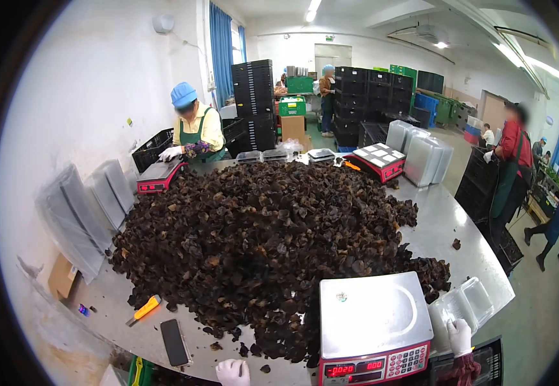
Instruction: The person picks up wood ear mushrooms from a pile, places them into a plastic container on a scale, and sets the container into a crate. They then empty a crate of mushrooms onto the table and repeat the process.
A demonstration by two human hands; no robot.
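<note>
My right hand (459,336), in a white glove, grips the near side of an opened clear plastic box (445,311) at the table's right edge. At the near edge my gloved left hand (233,373) is curled closed, with nothing seen in it; its lower part is cut off by the frame. Between my hands stands a red digital scale (375,321) with a bare steel plate and lit red digits. A large heap of dark wood ear mushrooms (260,225) spreads beyond both hands and touches the scale's left side.
A phone (175,342) and an orange utility knife (144,310) lie left. Stacked clear boxes (429,154) stand by another scale (376,159). A co-worker (194,125) works at a scale (161,175) across the table. Black crates (252,106) are stacked behind.
</note>
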